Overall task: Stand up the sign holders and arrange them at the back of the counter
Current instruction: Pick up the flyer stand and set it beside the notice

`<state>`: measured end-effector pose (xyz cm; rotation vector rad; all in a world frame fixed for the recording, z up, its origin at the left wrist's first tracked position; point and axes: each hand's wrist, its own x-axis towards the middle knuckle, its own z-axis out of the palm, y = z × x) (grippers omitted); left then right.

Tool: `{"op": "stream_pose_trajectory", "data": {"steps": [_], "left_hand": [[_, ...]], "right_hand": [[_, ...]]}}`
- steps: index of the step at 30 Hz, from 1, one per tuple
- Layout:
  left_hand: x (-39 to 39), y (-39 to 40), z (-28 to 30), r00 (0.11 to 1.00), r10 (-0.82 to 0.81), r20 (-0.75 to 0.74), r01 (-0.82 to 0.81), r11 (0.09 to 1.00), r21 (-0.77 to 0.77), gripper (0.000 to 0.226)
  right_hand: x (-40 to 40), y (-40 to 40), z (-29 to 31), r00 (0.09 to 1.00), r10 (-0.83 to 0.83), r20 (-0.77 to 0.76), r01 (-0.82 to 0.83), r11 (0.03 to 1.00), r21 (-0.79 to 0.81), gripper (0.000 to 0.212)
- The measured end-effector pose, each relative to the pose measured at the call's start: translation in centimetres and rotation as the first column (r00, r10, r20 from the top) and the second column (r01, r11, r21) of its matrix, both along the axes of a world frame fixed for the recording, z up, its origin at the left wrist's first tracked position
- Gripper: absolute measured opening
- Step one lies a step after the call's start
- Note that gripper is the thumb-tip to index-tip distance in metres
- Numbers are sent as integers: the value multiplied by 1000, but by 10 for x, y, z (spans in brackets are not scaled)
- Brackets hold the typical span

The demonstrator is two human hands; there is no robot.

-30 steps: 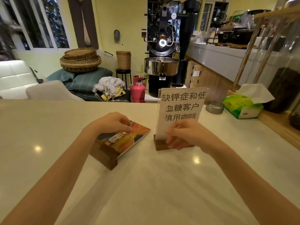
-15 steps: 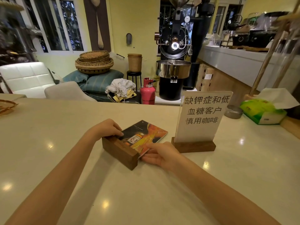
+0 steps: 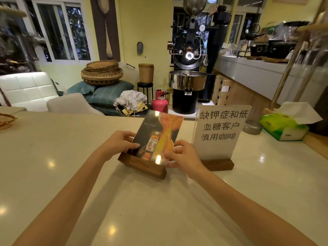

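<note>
A sign holder with a dark and orange bottle picture (image 3: 156, 137) stands nearly upright on its dark wooden base in the middle of the pale counter (image 3: 159, 201). My left hand (image 3: 119, 142) grips its left edge and my right hand (image 3: 182, 155) grips its lower right edge. Right beside it, a second sign holder with a white card of black characters (image 3: 220, 132) stands upright on its own wooden base, untouched.
A green tissue box (image 3: 284, 128) and a small metal ashtray (image 3: 252, 126) sit at the counter's far right. A woven basket edge (image 3: 6, 119) shows at the far left. Beyond the counter are a coffee roaster (image 3: 188, 77), a red gas cylinder and chairs.
My right hand left the white sign standing and came to the picture sign. Both hands have tipped the picture sign from lying flat to nearly upright.
</note>
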<state>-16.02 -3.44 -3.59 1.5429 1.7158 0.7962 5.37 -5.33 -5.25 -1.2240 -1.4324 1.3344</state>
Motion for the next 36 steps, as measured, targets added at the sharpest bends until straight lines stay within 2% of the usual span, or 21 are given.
{"op": "stream_pose_trajectory", "data": {"steps": [4, 8, 20, 24, 27, 32, 34, 36], "left_hand": [[1, -5, 6, 999, -33, 42, 29, 996, 84, 45], [7, -10, 5, 995, -62, 74, 49, 985, 166, 38], [35, -20, -10, 1000, 2, 0, -2, 928, 372, 40], [36, -26, -14, 1000, 12, 8, -14, 906, 423, 37], [38, -27, -16, 1000, 21, -4, -17, 905, 424, 43], [49, -29, -19, 1000, 27, -12, -21, 935, 353, 78], [57, -33, -21, 999, 32, -4, -29, 934, 357, 92], [66, -37, -26, 1000, 23, 17, -28, 921, 388, 102]], "right_hand": [[4, -5, 0, 989, -16, 145, -18, 972, 233, 29], [8, -13, -3, 988, -35, 148, -20, 935, 355, 27], [30, -21, -21, 950, -182, 254, 2, 816, 578, 32], [34, -23, -19, 950, -138, 279, -55, 808, 586, 34], [43, -25, -14, 967, -98, 236, -51, 831, 554, 30], [94, -25, -11, 952, -288, 103, 179, 797, 577, 15], [120, -24, -10, 908, -417, 46, 321, 761, 563, 13], [142, -22, -8, 851, -522, 56, 411, 729, 546, 16]]}}
